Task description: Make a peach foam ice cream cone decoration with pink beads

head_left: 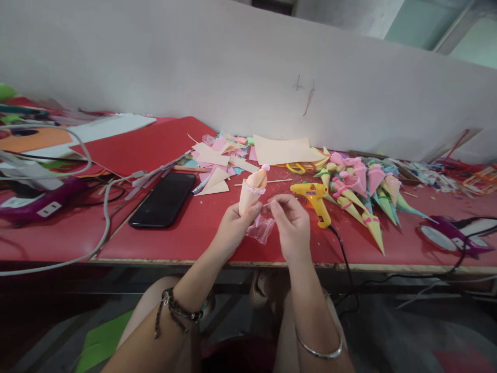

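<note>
My left hand (234, 226) is closed around a cream craft ice cream cone (249, 197). The cone stands upright, with a frilly pink trim, a peach swirl and a small pink ball on top. To its right, my right hand (289, 220) pinches a thin pink strip (267, 203) between thumb and finger; its far end runs toward the cone, and I cannot tell whether it touches. Beneath both hands lies a crumpled clear plastic bag (261, 231) with something pink in it. A yellow glue gun (313, 199) rests just right of my right hand.
Several finished paper cones (357, 181) are heaped at the right. A black phone (165, 199) lies left of my hands. Paper scraps (217, 155), a cream sheet (281, 150) and yellow-handled scissors (295, 168) fill the back. Purple power strips (46, 199) and cables flank both sides.
</note>
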### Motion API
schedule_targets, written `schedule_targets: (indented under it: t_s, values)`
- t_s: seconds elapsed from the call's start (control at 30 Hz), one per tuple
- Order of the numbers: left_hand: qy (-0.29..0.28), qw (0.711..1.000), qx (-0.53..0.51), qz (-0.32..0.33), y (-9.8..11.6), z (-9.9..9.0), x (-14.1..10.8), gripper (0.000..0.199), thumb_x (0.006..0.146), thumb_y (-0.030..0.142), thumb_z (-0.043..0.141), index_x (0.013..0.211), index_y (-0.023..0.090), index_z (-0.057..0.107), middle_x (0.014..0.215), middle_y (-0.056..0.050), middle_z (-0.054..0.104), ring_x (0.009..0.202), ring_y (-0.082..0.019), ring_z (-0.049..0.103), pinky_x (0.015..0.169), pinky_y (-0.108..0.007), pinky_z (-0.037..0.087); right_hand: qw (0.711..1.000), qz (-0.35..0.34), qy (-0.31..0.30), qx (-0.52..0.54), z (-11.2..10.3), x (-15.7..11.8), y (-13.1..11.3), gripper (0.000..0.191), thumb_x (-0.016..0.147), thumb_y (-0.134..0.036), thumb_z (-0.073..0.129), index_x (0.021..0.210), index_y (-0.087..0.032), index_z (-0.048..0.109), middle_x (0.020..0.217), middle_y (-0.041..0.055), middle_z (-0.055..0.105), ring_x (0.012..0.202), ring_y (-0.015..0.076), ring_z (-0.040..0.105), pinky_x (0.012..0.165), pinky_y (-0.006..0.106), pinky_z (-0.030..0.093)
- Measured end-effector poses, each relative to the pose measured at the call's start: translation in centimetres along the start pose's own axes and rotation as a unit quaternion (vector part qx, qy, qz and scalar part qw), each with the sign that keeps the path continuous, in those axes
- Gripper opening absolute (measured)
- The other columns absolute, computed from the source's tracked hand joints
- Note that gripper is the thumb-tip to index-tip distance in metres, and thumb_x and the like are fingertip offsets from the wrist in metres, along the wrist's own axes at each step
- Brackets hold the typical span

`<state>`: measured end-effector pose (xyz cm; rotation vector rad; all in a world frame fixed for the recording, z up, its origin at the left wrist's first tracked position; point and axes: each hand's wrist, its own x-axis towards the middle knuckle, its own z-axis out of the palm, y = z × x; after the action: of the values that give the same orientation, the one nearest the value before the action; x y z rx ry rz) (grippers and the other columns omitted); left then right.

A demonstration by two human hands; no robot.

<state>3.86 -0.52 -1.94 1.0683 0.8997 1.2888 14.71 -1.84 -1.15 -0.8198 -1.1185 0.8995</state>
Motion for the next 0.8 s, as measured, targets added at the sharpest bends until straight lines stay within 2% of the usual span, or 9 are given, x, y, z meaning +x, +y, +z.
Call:
schedule_targets:
  t_s: [0.13,0.23,0.33,0.5,0.63,0.8]
  values:
    - [-0.037,0.995,-0.081,-0.052,0.2,0.5,-0.3,0.039,0.058,0.049,0.070,0.055,0.013,0.054,0.043,0.006,0.037,0.043,-0.004,0.031,0.044,-0.019,0.024,0.990,0.019,0.052,0.130,0.0,0.2,0.1,0.013,0.077,-0.029,0.055,0.068,-0.019,0.055,0.060,-0.0039,0.052,0.056,0.0085,0.049,0.054,0.022,0.041]
    - [-0.097,0.981,-0.146,-0.080,0.5,1.0,-0.6,0.040,0.058,0.048,0.071,0.052,0.014,0.050,0.039,0.008,0.032,0.039,-0.004,0.026,0.041,-0.018,0.022,0.987,0.032,0.063,0.147,0.0,0.3,0.0,0.017,0.076,-0.031,0.056,0.064,-0.019,0.054,0.058,-0.0035,0.052,0.054,0.0083,0.047,0.052,0.022,0.039]
    - [-0.137,0.966,-0.200,-0.092,0.6,1.2,-0.8,0.039,0.059,0.044,0.072,0.051,0.014,0.048,0.038,0.008,0.029,0.037,-0.003,0.023,0.040,-0.018,0.022,0.985,0.044,0.051,0.159,0.1,0.3,-0.1,0.010,0.074,-0.028,0.059,0.069,-0.019,0.057,0.059,-0.0046,0.055,0.053,0.0066,0.048,0.053,0.020,0.040]
    - [-0.137,0.953,-0.246,-0.111,0.7,1.4,-1.0,0.040,0.067,0.041,0.067,0.051,0.015,0.042,0.038,0.009,0.023,0.037,-0.004,0.021,0.042,-0.017,0.028,0.983,0.048,0.041,0.175,0.1,0.2,-0.2,0.005,0.069,-0.022,0.063,0.072,-0.020,0.059,0.064,-0.0041,0.062,0.057,0.0065,0.053,0.056,0.020,0.044]
    - [-0.144,0.947,-0.261,-0.120,0.7,1.4,-1.1,0.041,0.073,0.041,0.061,0.051,0.016,0.039,0.039,0.009,0.020,0.036,-0.004,0.019,0.042,-0.016,0.027,0.981,0.074,0.037,0.175,0.1,0.2,-0.3,0.010,0.072,-0.025,0.060,0.081,-0.021,0.063,0.071,-0.0015,0.066,0.059,0.0078,0.057,0.059,0.023,0.048]
    - [-0.177,0.937,-0.282,-0.106,0.5,1.3,-1.0,0.036,0.072,0.037,0.063,0.052,0.015,0.041,0.039,0.009,0.019,0.037,-0.004,0.017,0.041,-0.016,0.024,0.982,0.048,0.046,0.174,0.1,0.1,-0.1,0.014,0.074,-0.032,0.059,0.070,-0.019,0.063,0.053,-0.0051,0.055,0.050,0.0057,0.049,0.049,0.019,0.042]
